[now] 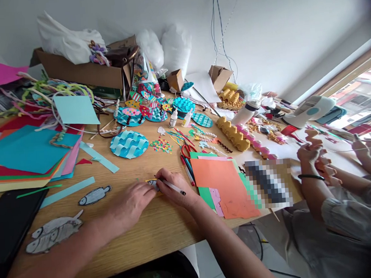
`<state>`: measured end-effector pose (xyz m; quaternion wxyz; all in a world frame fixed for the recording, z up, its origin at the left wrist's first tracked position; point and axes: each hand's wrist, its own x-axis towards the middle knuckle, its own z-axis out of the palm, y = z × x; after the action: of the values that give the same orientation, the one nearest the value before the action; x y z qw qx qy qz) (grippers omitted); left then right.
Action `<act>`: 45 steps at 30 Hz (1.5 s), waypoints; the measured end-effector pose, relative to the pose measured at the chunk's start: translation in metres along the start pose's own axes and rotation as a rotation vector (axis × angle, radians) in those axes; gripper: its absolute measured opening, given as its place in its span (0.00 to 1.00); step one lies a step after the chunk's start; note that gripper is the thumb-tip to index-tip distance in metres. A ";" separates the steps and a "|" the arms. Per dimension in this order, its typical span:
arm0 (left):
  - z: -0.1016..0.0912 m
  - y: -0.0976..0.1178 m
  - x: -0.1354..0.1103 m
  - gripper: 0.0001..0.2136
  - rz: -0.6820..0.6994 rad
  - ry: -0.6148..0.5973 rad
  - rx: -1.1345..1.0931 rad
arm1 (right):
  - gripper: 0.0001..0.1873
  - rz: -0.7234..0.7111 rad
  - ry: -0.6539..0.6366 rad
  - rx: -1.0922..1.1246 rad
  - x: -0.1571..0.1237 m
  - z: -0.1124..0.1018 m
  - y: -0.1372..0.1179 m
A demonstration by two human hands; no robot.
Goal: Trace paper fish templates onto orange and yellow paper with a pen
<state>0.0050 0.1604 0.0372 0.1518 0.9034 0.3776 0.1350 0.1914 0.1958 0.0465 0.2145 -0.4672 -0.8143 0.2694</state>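
My right hand (178, 189) is closed around a white pen (173, 187) with a dark end. Its tip points down at a small paper fish (152, 183), partly hidden by my fingers. My left hand (129, 207) lies on the table with its fingers together, holding the fish's left side down. To the left lies a grey paper fish (94, 195) with a black outline. Nearer my left forearm are larger drawn fish cutouts (54, 233). A pale blue paper strip (69, 191) rests behind them.
Coloured paper sheets (30, 145) and a black device (12, 227) are at left. Orange paper (220, 183) and red scissors (188, 150) lie right of my hands. A woven blue paper disc (129, 143) and glue bottles (173, 118) stand behind. At right, another person's hands (310, 151) hold egg-carton pieces.
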 end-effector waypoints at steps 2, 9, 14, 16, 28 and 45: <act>0.003 0.022 -0.003 0.22 -0.065 -0.019 0.022 | 0.05 -0.009 -0.005 -0.002 0.001 -0.001 0.001; 0.016 0.064 0.000 0.27 -0.319 -0.164 0.105 | 0.05 -0.022 -0.065 -0.051 0.004 -0.004 0.002; 0.017 0.063 0.009 0.29 -0.424 -0.214 0.197 | 0.06 -0.030 -0.078 -0.090 0.007 -0.006 0.001; 0.017 0.063 0.012 0.29 -0.437 -0.221 0.199 | 0.06 -0.049 -0.083 -0.094 0.007 -0.006 0.002; 0.024 0.061 0.010 0.29 -0.395 -0.254 0.265 | 0.04 -0.050 -0.208 0.073 0.019 -0.018 -0.006; 0.027 0.060 0.010 0.28 -0.393 -0.257 0.267 | 0.06 -0.100 -0.483 0.154 0.030 -0.020 -0.003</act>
<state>0.0597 0.1232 0.0362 0.1012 0.8346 0.5377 -0.0641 0.1871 0.2256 0.0668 0.0620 -0.3306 -0.8412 0.4234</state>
